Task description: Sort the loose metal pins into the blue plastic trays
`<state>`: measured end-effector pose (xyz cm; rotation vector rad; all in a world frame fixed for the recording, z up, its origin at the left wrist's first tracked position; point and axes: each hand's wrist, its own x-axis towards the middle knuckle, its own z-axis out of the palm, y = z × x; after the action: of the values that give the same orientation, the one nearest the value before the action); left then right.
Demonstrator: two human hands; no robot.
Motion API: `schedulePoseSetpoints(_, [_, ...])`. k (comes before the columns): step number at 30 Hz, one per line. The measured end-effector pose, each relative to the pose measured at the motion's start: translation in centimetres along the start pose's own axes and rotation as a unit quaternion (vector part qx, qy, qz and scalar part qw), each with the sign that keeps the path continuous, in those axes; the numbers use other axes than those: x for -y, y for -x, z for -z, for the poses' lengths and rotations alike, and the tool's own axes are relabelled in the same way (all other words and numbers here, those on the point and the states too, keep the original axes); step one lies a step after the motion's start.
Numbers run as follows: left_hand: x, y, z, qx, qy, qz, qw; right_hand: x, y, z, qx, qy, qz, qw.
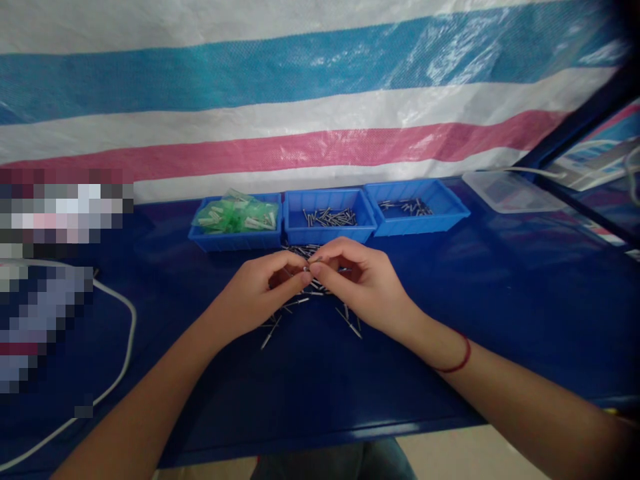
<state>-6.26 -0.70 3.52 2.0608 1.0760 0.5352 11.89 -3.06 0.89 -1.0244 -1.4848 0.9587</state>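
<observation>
My left hand (260,290) and my right hand (357,280) meet fingertip to fingertip above a loose pile of small metal pins (300,303) on the blue table (450,320). Both hands are pinched shut on one small metal pin (311,262) held between them. The fingers cover most of it. A red string bracelet (459,363) circles my right wrist.
Three blue trays stand behind the hands: the left tray (220,240) holds green plastic pieces, the middle tray (327,233) and the right tray (440,217) hold metal pins. A clear plastic lid (510,193) lies at the right. A white cable (123,353) curves at the left. A striped tarp hangs behind.
</observation>
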Motion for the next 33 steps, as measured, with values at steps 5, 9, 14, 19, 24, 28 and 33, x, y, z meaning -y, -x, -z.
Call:
schedulePoseSetpoints(5, [-0.2, 0.0, 0.3, -0.076, -0.049, -0.013, 0.996, 0.2, -0.4, 0.8, 0.056, 0.154, 0.076, 0.984])
schedulePoseSetpoints(9, [-0.7, 0.1, 0.7, -0.087, -0.097, -0.031, 0.991, 0.1, -1.0, 1.0, 0.019, 0.122, 0.048, 0.991])
schedulePoseSetpoints(14, [-0.5, 0.2, 0.9, -0.052, -0.18, -0.086, 0.978, -0.5, -2.9, 3.2, -0.202, -0.14, -0.072, 0.966])
schedulePoseSetpoints(19, [0.4, 0.2, 1.1, 0.006, -0.265, -0.138, 0.954, -0.7, -4.3, 5.9, -0.243, -0.243, -0.118, 0.932])
schedulePoseSetpoints(24, [0.3, 0.6, 2.3, 0.0, -0.285, -0.112, 0.952, -0.2, -3.5, 4.4, -0.135, -0.113, -0.081, 0.981])
schedulePoseSetpoints(28, [0.3, 1.7, 3.5, -0.046, -0.292, -0.081, 0.952, 0.0, -1.3, 1.6, 0.095, 0.175, 0.139, 0.97])
schedulePoseSetpoints(33, [1.5, 2.1, 3.3, -0.04, -0.281, -0.071, 0.956, -0.4, 1.2, -1.4, 0.246, 0.346, 0.281, 0.861])
